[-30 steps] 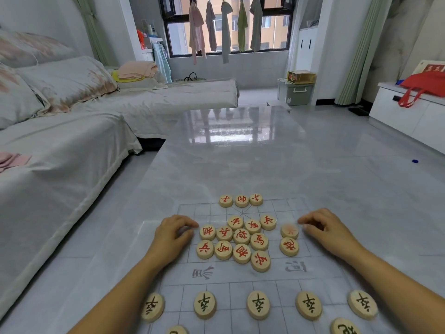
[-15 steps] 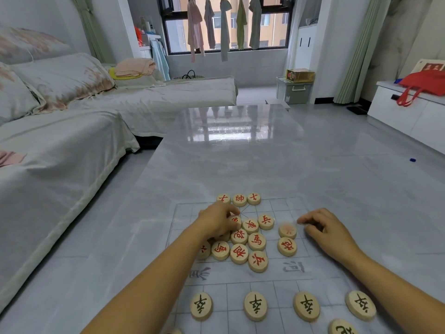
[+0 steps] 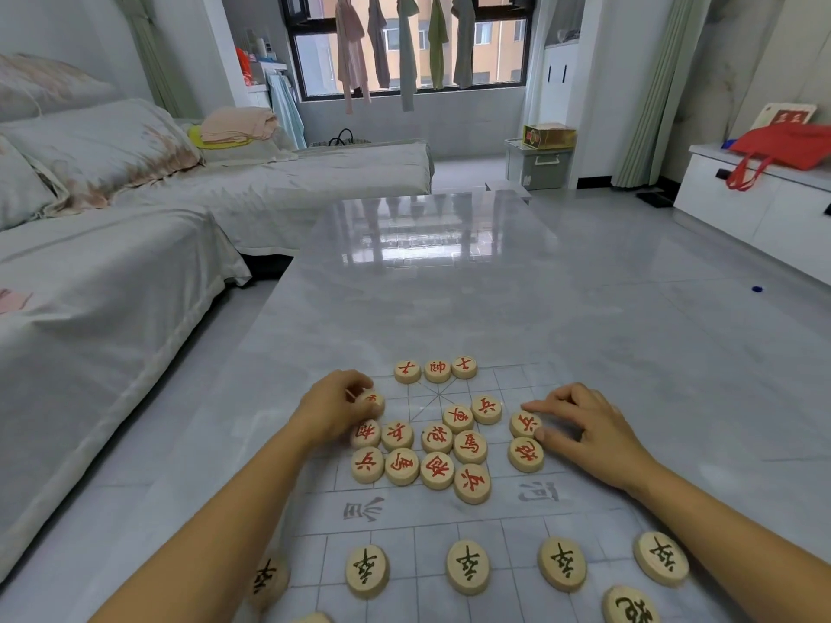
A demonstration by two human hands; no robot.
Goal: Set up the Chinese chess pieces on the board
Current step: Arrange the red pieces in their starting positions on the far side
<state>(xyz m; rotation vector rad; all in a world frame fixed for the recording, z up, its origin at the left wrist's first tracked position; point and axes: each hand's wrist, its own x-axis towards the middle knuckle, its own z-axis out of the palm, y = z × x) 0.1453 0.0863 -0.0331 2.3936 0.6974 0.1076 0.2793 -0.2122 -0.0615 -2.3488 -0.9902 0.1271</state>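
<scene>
Two hands work the far half of the board [image 3: 449, 510], well apart on either side of a loose cluster of red pieces [image 3: 438, 454]. At the cluster's left edge, the left hand [image 3: 335, 409] has its fingers curled round a red-marked piece [image 3: 372, 400]; whether that piece is lifted cannot be told. The right hand [image 3: 589, 431] pinches a second red-marked piece [image 3: 524, 424] between forefinger and thumb. A row of three red pieces [image 3: 436, 370] stands at the far edge. Black-marked pieces [image 3: 467, 566] line the near half. The board lies flat on the grey tabletop [image 3: 427, 285].
</scene>
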